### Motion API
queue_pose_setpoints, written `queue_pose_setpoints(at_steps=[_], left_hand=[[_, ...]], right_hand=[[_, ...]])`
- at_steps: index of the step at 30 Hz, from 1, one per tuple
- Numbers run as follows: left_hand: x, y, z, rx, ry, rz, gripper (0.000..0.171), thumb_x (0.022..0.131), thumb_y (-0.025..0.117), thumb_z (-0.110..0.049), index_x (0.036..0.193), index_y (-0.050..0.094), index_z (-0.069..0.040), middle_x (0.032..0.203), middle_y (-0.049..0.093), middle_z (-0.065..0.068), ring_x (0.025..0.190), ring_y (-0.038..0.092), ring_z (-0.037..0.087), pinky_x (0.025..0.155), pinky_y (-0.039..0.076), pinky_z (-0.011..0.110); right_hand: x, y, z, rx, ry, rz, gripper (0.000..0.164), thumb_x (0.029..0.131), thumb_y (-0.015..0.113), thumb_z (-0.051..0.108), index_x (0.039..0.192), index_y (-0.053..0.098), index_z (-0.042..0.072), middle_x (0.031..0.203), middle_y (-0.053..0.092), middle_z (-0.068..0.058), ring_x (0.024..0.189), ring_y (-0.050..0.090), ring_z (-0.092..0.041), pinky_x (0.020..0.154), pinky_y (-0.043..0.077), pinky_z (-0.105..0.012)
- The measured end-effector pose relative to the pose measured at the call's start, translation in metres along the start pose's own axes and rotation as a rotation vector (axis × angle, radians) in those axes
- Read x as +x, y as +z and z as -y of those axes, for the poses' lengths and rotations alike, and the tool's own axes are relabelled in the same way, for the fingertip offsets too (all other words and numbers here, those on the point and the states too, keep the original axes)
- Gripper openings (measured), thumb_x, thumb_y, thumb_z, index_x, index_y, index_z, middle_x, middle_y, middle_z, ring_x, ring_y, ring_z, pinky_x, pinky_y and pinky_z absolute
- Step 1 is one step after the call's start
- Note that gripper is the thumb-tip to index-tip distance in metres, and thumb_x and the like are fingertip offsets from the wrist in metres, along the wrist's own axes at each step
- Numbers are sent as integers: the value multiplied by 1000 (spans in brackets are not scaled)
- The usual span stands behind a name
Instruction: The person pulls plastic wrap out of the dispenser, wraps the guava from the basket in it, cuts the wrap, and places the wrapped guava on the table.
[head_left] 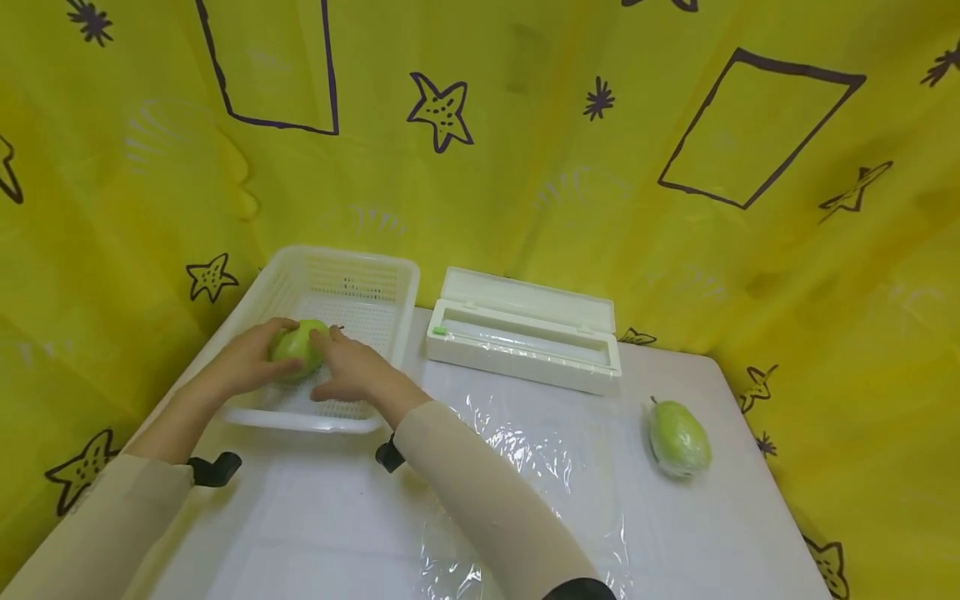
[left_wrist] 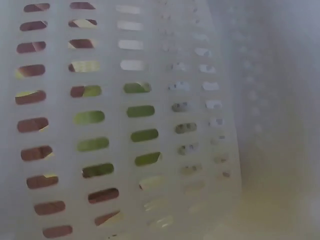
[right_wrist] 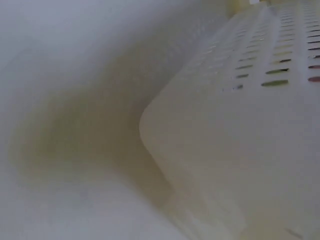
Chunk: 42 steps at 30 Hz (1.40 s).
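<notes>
Clearly, both hands are on one green fruit inside the white basket.
The left hand (head_left: pixel 243 358) curls its fingers and thumb round the green fruit (head_left: pixel 298 354); the right hand (head_left: pixel 360 367) touches its other side, fingers fairly straight and thumb spread apart. Through the slots of the basket (head_left: pixel 307 423) I spot green in the left wrist view, though whether the fruit touches the bottom I can't tell. Just beside it sits a white box (head_left: pixel 517 375), lid tipped back, with a green tab (head_left: pixel 439 331). Clear film (head_left: pixel 540 454) lies on the table (head_left: pixel 285 508), near a film-wrapped fruit (head_left: pixel 680 442). Line-drawn stars (head_left: pixel 441 112) mark the yellow curtain (head_left: pixel 525 192).
</notes>
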<state>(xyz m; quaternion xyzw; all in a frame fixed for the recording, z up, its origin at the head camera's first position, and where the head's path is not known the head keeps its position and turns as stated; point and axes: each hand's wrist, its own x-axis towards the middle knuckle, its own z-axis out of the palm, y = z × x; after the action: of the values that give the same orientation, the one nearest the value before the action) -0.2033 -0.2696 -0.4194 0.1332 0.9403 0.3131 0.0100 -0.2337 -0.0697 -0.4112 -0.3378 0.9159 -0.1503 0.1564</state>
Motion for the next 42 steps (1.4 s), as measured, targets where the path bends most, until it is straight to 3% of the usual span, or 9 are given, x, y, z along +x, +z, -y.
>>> queue_pose_setpoints(at_steps=[3,6,12,19,23,27,37,42], left_hand=[[1,2,1,-11,-8,7,60,90,73,-15,136,40,5,122,56,33,99,57,40,82,47,51],[3,2,3,4,-23,17,70,87,76,-15,139,35,7,117,56,34,94,56,39,78,46,49],[7,2,7,53,-56,-13,84,81,83,-25,142,40,14,129,52,38,112,52,48,89,44,61],[1,-5,-8,29,-47,-159,75,82,82,-25,140,48,9,129,51,35,111,51,48,84,46,57],[-2,-9,-17,-34,-60,-199,73,84,81,-27,138,50,9,129,54,32,105,54,47,72,50,42],[-5,-10,-23,-81,-83,-231,71,86,79,-31,139,50,7,129,54,29,103,55,46,65,48,31],[-9,-3,-48,-262,-186,-229,83,89,74,-43,148,37,3,143,44,28,111,52,44,67,50,26],[-10,3,-61,-460,-186,-187,80,96,65,-40,150,27,4,152,32,28,119,51,41,71,56,21]], right_hand=[[2,4,2,-21,-2,3,70,88,74,40,150,46,25,164,24,-10,140,44,-21,110,41,-32],[3,6,4,-54,-10,-7,54,88,74,39,138,59,25,163,28,-9,136,49,-19,108,43,-30],[1,6,6,-60,14,-68,66,89,74,38,147,46,24,151,46,2,134,48,-13,108,42,-27],[-10,2,9,27,4,-159,79,90,73,33,156,31,25,161,29,-7,137,46,-24,109,43,-35],[-16,-3,8,65,-26,-233,78,90,72,30,156,31,25,162,26,-9,136,48,-26,105,47,-37],[-23,-10,5,134,-46,-277,72,92,68,30,155,34,29,165,21,-4,143,39,-25,107,45,-42],[-39,-14,0,174,-86,-379,79,88,73,35,155,35,23,166,17,-3,144,38,-22,107,45,-38],[-47,-16,0,151,-103,-482,86,84,80,40,154,36,17,165,22,-6,141,43,-21,104,48,-32]])
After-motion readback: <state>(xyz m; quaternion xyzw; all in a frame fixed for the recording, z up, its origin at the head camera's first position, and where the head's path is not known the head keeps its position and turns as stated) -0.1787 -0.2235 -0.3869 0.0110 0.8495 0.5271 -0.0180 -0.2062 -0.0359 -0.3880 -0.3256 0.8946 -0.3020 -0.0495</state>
